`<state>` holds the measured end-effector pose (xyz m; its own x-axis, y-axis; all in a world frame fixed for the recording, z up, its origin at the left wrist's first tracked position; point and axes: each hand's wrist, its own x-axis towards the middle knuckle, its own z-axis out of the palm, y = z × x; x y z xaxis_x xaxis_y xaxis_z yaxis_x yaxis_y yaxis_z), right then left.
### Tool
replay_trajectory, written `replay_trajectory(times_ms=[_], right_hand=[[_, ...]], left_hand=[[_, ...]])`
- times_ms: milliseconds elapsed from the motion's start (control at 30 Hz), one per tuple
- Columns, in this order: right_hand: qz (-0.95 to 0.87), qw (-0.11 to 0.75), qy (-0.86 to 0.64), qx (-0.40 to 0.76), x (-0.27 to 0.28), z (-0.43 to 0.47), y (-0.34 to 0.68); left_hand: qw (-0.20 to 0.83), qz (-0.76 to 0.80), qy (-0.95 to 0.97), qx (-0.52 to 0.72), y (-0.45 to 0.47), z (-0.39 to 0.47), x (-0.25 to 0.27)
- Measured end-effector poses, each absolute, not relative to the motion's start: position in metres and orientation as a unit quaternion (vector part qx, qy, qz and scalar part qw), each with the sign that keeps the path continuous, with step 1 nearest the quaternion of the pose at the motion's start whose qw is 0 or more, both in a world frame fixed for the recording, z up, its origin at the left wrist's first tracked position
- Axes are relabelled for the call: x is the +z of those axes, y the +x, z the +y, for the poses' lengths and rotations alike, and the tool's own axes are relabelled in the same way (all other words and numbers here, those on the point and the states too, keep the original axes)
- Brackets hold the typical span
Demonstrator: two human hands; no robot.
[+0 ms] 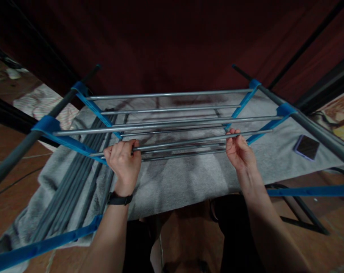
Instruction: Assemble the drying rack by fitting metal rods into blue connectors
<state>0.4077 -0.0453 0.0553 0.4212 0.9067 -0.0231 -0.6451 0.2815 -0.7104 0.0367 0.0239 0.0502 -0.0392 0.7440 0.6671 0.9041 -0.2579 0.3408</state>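
A thin grey metal rod (186,142) runs crosswise in front of me, with both hands closed on it. My left hand (123,158), wearing a black wristband, wraps round its left part, close to a blue plastic bracket (71,146). Fingers of my right hand (240,151) pinch the rod toward its right end, beside the right blue bracket (267,131). Several other crossbars (172,94) span between the brackets, which sit on thicker grey poles (17,157). Whether the held rod's ends are seated in the brackets I cannot tell.
Under the frame lies a grey blanket (183,185). Several loose grey tubes (72,182) rest on it at left, and a phone (307,147) at right. Blue bars (44,244) stick out low at both sides. A dark red surface (166,41) stands behind.
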Motion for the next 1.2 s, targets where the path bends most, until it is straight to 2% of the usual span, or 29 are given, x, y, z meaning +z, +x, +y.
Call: replay_trajectory(times_ms=[400,867,1200], right_hand=[[-0.178,0.764,-0.338,0.521,0.044,-0.04,0.394],[-0.183,0.768,-0.341,0.511,0.043,-0.038,0.404],[-0.181,0.774,-0.328,0.512,0.046,-0.04,0.403]], left_hand=[[0.135,-0.597,-0.689,-0.388,0.028,0.017,0.055],[0.102,-0.592,-0.699,-0.389,0.037,0.021,0.052],[0.123,-0.58,-0.71,-0.38,0.036,0.021,0.048]])
